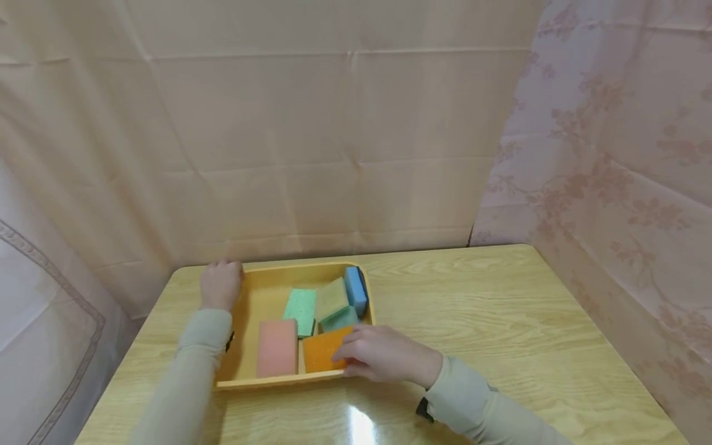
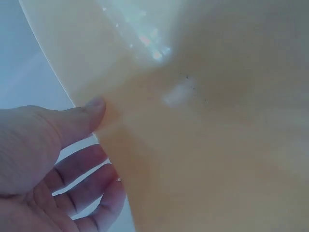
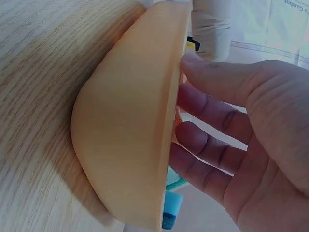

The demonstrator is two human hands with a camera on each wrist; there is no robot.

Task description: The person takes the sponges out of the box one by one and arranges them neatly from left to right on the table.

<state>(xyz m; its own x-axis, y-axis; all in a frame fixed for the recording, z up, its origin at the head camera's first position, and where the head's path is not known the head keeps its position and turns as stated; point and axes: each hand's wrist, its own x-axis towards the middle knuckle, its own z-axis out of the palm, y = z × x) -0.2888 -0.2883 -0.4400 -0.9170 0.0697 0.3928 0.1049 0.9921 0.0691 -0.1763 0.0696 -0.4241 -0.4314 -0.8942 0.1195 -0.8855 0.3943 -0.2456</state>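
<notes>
A shallow yellow plastic tray (image 1: 248, 309) sits on the table with several sponges in it. My left hand (image 1: 221, 285) grips its left rim; in the left wrist view the thumb lies over the tray wall (image 2: 203, 164), the other fingers behind it. At the near right corner, my right hand (image 1: 384, 353) holds the rim, fingertips over the orange sponge (image 1: 322, 351). The right wrist view shows the tray's outer side (image 3: 125, 121). A pink sponge (image 1: 277, 348) lies left of the orange one. Behind are green (image 1: 301, 306), pale yellow (image 1: 331, 298), teal (image 1: 340, 319) and blue (image 1: 355, 289) sponges.
The wooden table (image 1: 478, 309) extends right of the tray. A beige curtain (image 1: 334, 136) hangs behind its far edge, and a floral cloth (image 1: 617, 173) hangs on the right. White fabric (image 1: 44, 346) is at the left.
</notes>
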